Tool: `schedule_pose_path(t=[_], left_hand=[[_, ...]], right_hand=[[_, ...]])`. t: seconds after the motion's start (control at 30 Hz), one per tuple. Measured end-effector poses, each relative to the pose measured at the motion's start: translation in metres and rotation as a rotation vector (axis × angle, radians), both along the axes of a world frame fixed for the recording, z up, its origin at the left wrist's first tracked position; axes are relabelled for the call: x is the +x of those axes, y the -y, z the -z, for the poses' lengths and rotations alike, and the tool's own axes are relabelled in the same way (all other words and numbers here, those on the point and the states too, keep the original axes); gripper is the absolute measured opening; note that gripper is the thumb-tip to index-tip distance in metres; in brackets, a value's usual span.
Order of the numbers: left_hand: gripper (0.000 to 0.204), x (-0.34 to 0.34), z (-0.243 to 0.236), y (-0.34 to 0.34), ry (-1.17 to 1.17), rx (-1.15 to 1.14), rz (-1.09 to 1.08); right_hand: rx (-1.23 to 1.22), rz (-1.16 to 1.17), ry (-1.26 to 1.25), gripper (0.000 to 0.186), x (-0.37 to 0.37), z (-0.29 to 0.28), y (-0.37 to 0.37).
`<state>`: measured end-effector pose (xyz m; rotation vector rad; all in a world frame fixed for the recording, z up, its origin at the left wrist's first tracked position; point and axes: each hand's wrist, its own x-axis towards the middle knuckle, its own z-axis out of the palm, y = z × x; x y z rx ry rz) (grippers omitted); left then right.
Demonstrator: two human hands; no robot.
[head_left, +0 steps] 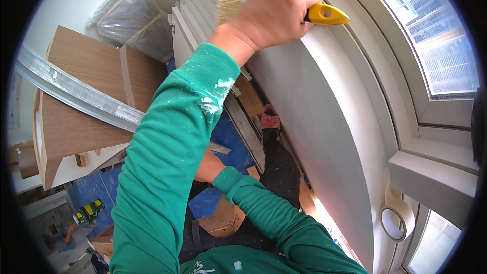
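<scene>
one paintbrush (238, 5) in left hand (274, 12), one tape roll (396, 218)

The left hand (274, 12) grips a paintbrush (284, 11) with a yellow handle against the white wall (324, 122). The right hand (207, 167) is mostly hidden behind the left sleeve, low near the body. A tape roll (396, 218) lies on the right.

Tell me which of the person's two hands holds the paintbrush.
The left hand, raised high against the white wall, grips the yellow-handled paintbrush. The right hand is down low, mostly hidden behind the left sleeve, with nothing visibly in it.
</scene>
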<state>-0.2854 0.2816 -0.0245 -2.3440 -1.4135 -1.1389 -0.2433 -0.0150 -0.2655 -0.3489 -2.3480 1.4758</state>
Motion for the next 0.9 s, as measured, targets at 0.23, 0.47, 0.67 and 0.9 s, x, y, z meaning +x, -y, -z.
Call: schedule_pose_path(t=[0.23,0.47,0.67,0.9], left_hand=[[0.018,0.008,0.001,0.003,0.040,-0.008,-0.013],[0.013,0.003,-0.006,0.002,0.083,0.004,0.007],[0.011,0.006,-0.017,0.007,0.196,-0.103,0.081],[0.011,0.005,-0.019,0.010,0.258,-0.177,0.063]], right_hand=[[-0.011,0.016,-0.019,0.018,0.001,0.006,0.000],[-0.025,0.011,-0.007,0.021,0.004,-0.006,-0.004],[-0.023,-0.004,0.017,0.023,0.006,-0.005,-0.006],[-0.050,-0.031,0.051,0.022,0.009,-0.014,-0.008]])
